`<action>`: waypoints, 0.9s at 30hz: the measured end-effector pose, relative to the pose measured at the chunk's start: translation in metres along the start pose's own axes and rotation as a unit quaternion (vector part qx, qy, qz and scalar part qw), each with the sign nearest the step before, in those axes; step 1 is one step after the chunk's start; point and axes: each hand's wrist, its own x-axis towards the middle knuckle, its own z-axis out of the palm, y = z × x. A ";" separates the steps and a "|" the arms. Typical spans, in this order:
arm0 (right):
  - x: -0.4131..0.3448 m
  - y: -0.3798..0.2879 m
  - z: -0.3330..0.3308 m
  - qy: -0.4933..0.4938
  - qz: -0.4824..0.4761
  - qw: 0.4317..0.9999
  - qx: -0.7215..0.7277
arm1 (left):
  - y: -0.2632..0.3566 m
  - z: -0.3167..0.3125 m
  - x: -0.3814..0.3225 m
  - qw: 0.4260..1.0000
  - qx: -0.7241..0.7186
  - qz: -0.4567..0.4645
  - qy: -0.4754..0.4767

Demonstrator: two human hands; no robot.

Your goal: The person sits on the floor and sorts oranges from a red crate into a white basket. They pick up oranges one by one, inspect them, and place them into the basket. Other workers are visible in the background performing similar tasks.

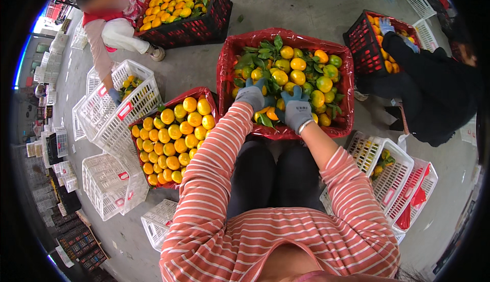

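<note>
A crate lined with red plastic film stands before my knees, filled with loose orange and green citrus fruit and leaves. My left hand, in a grey and blue glove, lies on the fruit in its near left part, fingers spread towards leaves. To its right my right hand, gloved alike, rests on the fruit near the front rim, its fingers apart and partly down among the fruit. Whether either hand grips a fruit cannot be told. A second red-lined crate at my left holds orange citrus in neat rows.
White plastic baskets stand at the left and right, some with fruit. A person at the upper left reaches into a basket beside a filled crate. Another person in black works at a crate on the right.
</note>
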 end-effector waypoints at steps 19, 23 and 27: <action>-0.009 0.049 0.010 0.111 -0.047 0.959 0.255 | -0.058 -0.069 0.047 0.910 -0.318 0.180 0.197; -0.008 0.045 0.001 0.103 -0.055 0.966 0.232 | -0.044 -0.050 0.088 0.866 0.004 0.167 0.471; -0.007 0.039 -0.015 0.155 -0.085 0.964 0.196 | -0.059 -0.018 0.094 0.910 -0.001 0.203 0.362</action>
